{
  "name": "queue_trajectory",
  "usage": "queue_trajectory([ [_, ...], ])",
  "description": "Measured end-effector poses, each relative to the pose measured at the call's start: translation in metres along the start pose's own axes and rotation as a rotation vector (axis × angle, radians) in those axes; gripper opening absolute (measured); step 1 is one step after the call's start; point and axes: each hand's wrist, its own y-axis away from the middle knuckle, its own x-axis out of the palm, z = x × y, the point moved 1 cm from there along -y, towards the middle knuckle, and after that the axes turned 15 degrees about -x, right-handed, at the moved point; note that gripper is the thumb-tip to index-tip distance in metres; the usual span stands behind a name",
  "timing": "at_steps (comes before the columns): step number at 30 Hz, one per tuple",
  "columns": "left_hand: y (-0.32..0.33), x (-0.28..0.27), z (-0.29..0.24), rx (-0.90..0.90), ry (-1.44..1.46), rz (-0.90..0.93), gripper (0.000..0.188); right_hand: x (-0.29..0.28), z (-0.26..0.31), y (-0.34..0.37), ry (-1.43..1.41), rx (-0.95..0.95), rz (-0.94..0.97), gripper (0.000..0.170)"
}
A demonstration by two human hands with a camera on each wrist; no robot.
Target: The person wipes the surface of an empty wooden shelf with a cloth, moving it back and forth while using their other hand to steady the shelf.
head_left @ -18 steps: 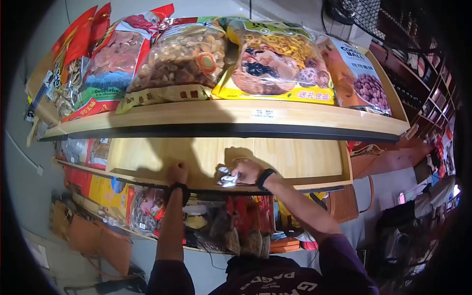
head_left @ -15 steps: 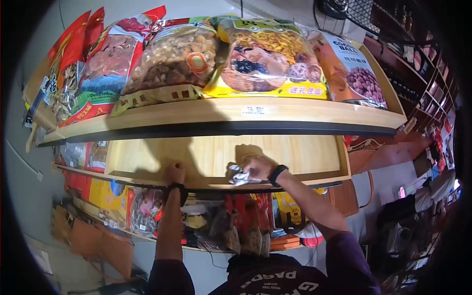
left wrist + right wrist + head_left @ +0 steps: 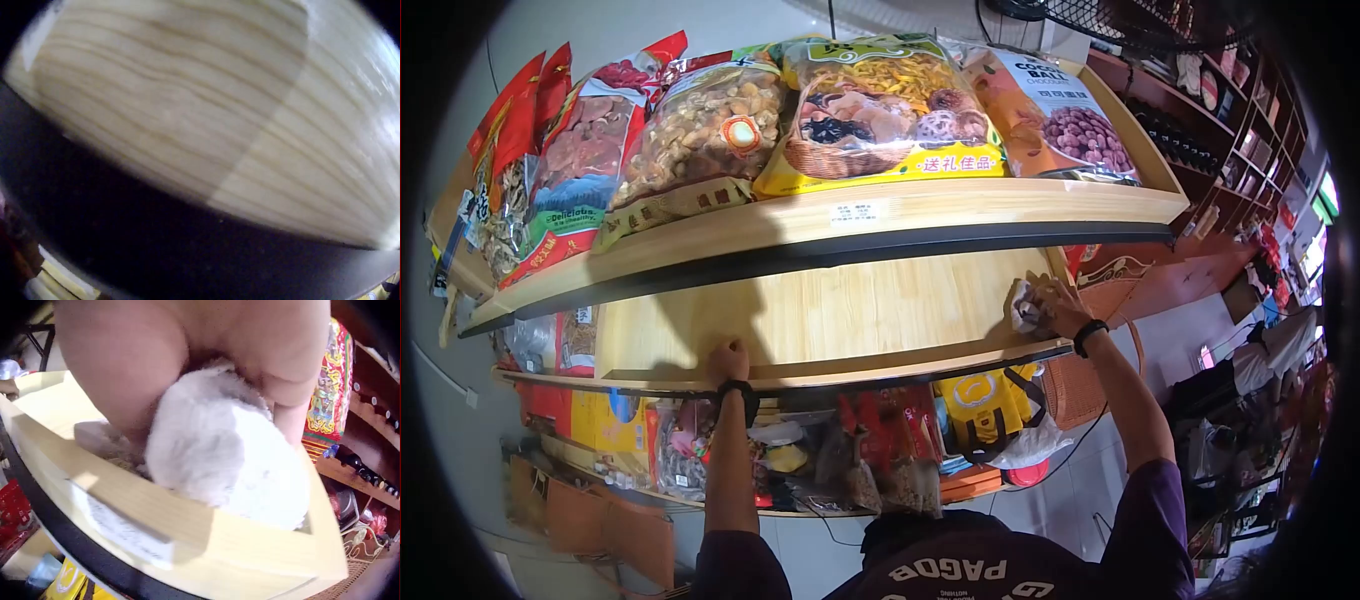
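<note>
In the head view a wooden shelf tray (image 3: 840, 310) lies below the upper shelf. The right hand (image 3: 1058, 306) is at its right end, gripping a crumpled whitish cloth (image 3: 1027, 308). The right wrist view has the cloth (image 3: 219, 444) bunched under the curled fingers of the right hand (image 3: 187, 337), in the corner against the tray's wooden rim (image 3: 250, 540). The left hand (image 3: 728, 362), fingers curled, rests at the tray's front edge, left of the middle; whether it grips the rim cannot be told. Only wood grain (image 3: 169, 106) and a dark edge (image 3: 156, 231) show in the left wrist view.
Packed food bags, among them a yellow bag (image 3: 890, 120) and a cocoa ball bag (image 3: 1055, 120), stand on the upper shelf (image 3: 960, 208) above the tray. More packages, including yellow ones (image 3: 985, 405), sit on the level below. A wicker chair (image 3: 1080, 385) is at the right.
The right hand has moved with the cloth from the middle of the tray to its right end. The left hand stays at the front edge. The head view has shifted to the right.
</note>
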Motion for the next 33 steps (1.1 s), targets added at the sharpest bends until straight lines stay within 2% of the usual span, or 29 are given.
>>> queue_trajectory([
  [1,0.002,-0.004,-0.002,-0.019,-0.002,0.012,0.038,-0.004,0.005,0.006,0.054,-0.001,-0.03,0.07],
  [2,0.005,-0.008,-0.004,-0.039,-0.005,0.021,0.038,0.014,-0.002,0.008,0.016,0.075,-0.049,0.079],
  [5,0.006,-0.01,-0.004,-0.003,-0.029,-0.009,0.039,0.01,0.007,-0.003,-0.205,0.209,-0.128,0.084],
  [8,0.001,-0.002,0.001,-0.017,-0.035,-0.007,0.039,0.009,0.007,-0.019,-0.27,0.32,-0.155,0.09],
  [10,0.003,-0.005,-0.001,-0.014,-0.007,0.01,0.038,0.009,0.014,-0.032,-0.248,0.242,-0.303,0.08],
  [13,0.004,-0.006,-0.002,0.004,0.026,0.0,0.037,0.024,0.013,-0.071,-0.059,0.121,-0.128,0.065],
  [14,0.005,-0.006,0.0,0.014,0.028,-0.005,0.037,0.026,0.022,-0.084,0.0,0.099,-0.177,0.051],
  [17,0.003,-0.004,0.002,-0.009,0.023,-0.022,0.037,0.019,0.062,-0.141,-0.088,0.138,-0.057,0.049],
  [20,0.002,-0.003,0.002,-0.008,0.082,-0.06,0.036,0.059,0.092,-0.203,-0.085,-0.16,-0.356,0.035],
  [22,0.003,-0.004,0.002,-0.024,0.129,-0.066,0.035,0.071,0.138,-0.244,-0.276,-0.262,-0.34,0.03],
  [26,0.005,-0.005,0.001,-0.036,0.09,-0.085,0.034,0.097,0.256,-0.306,-0.316,-0.468,-0.438,0.027],
  [27,0.005,-0.008,-0.001,-0.056,0.069,-0.065,0.034,0.1,0.288,-0.313,-0.322,-0.386,-0.355,0.028],
  [29,0.006,-0.012,-0.004,-0.087,0.029,-0.026,0.035,0.079,0.349,-0.308,-0.06,-0.486,-0.199,0.026],
  [30,0.006,-0.015,-0.008,-0.097,0.034,-0.007,0.035,0.082,0.373,-0.314,-0.054,-0.477,0.02,0.02],
  [31,0.007,-0.018,-0.01,-0.106,0.037,0.014,0.036,0.119,0.391,-0.327,-0.177,-0.325,-0.015,0.014],
  [32,0.008,-0.02,-0.01,-0.114,0.036,0.039,0.036,0.157,0.411,-0.339,-0.12,-0.456,-0.142,0.012],
  [33,0.007,-0.018,-0.007,-0.109,0.038,0.038,0.037,0.156,0.423,-0.341,-0.06,-0.584,-0.268,0.011],
])
